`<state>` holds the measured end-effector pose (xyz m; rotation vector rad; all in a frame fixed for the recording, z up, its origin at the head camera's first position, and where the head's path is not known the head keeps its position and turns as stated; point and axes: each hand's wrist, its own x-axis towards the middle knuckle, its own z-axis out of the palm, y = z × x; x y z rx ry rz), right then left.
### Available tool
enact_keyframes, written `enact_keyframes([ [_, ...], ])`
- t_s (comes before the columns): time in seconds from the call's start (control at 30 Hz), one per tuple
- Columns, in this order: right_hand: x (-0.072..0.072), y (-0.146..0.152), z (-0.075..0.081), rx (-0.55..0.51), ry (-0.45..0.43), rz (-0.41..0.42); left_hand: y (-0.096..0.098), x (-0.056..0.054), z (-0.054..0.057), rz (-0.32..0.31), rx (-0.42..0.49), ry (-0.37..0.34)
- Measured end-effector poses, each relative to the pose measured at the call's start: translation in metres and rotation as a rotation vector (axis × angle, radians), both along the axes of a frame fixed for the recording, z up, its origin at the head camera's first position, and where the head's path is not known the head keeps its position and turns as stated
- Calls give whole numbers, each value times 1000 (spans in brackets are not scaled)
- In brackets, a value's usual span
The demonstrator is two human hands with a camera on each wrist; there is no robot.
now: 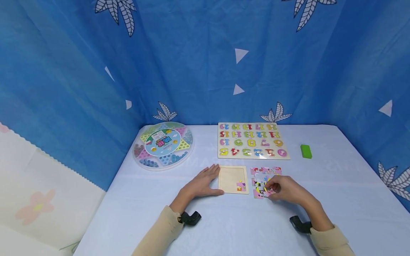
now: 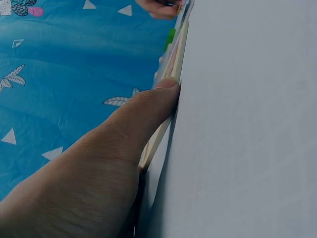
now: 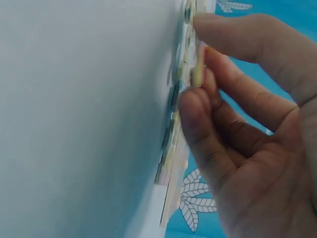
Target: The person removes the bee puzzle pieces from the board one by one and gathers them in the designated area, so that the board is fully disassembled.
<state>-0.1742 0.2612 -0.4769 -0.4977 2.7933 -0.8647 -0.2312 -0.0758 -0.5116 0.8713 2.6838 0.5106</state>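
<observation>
A shallow wooden puzzle tray lies flat on the table, with a few joined pink jigsaw pieces in its lower right corner. My left hand rests against the tray's left side, fingers extended; in the left wrist view its thumb touches the tray's edge. Right of the tray, loose pink jigsaw pieces are laid out in rows. Over these my right hand pinches one jigsaw piece, seen edge-on in the right wrist view. Its picture cannot be made out.
Behind the tray lies a number puzzle board. A round Chinese checkers set sits at the back left, and a green block at the back right. Blue curtain hangs around the table.
</observation>
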Motion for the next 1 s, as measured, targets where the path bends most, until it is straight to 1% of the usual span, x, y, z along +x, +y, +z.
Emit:
enact_keyframes([
  [0.17,1,4,-2,0,9,-2,-1,0,-1,4,3,-4],
  [0.37,2,7,-4,8,-25,-3,0,0,-2,0,-2,-6],
  [0.67,1,8,-4,23,-22,9,0,-3,-5,6,-12,-3],
  [1.0,2,6,-2,28,-30,1,0,-2,-3,9,-6,-11],
])
